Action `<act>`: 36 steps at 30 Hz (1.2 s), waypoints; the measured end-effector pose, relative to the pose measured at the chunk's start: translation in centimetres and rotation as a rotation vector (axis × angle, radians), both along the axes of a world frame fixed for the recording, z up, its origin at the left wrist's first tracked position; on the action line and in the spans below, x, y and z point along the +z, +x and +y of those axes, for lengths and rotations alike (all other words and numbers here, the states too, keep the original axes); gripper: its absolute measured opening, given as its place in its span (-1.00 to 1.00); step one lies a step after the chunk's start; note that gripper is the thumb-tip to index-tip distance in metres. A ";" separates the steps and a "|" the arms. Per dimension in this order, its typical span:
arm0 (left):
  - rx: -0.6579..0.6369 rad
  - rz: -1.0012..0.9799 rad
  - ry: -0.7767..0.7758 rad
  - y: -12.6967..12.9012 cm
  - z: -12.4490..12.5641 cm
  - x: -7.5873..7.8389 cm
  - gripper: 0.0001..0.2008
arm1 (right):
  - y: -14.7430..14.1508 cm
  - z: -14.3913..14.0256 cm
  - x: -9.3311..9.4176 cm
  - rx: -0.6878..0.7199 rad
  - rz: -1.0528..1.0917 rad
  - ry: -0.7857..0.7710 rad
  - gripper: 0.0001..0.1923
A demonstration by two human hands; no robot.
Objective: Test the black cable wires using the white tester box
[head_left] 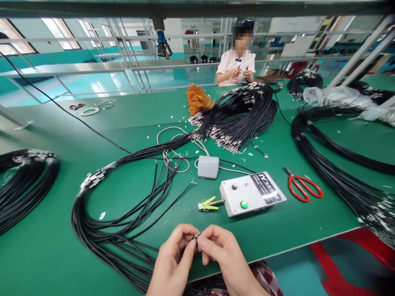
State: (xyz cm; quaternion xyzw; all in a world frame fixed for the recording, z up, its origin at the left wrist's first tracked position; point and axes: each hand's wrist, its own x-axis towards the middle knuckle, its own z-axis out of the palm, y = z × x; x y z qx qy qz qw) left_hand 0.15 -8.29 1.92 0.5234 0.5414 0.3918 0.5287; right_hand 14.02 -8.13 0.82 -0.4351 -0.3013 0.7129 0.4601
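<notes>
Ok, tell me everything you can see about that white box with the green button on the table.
The white control box is a flat rectangular case, metal or plastic by its look, lying flat and angled on the green table. Its top carries a round green button, a small dark knob and a black label with white print too small to read. A short probe sticks out of its left end, with a yellow-green clip at its tip. Neither hand touches it; red-handled scissors lie apart to its right.

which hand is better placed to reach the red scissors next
Right, probably. The red scissors lie on the green table off to the right hand side, past the white box. The left hand would have to cross over.
</notes>
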 end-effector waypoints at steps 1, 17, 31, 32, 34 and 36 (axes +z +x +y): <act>-0.029 -0.032 -0.032 -0.1 0.2 0.3 -0.82 | 0.1 0.1 0.1 0.016 0.009 -0.014 -0.62; -0.048 -0.106 -0.106 1.1 1.1 0.1 -0.75 | 2.2 0.9 1.0 0.134 -0.489 0.272 -0.82; -0.037 -0.058 -0.001 0.9 1.9 -1.4 -0.76 | 3.7 0.9 0.1 0.077 -1.251 0.983 -0.89; -0.060 -0.047 0.001 0.8 1.9 -1.3 -0.76 | 3.6 1.0 0.2 0.081 -1.304 1.049 -0.90; -0.117 0.016 0.047 0.5 2.1 -1.1 -0.79 | 3.4 1.4 0.5 0.113 -1.367 1.161 -0.77; -0.193 0.151 0.192 0.2 2.1 -1.2 -0.80 | 3.4 1.8 0.5 0.149 -1.402 1.220 -0.68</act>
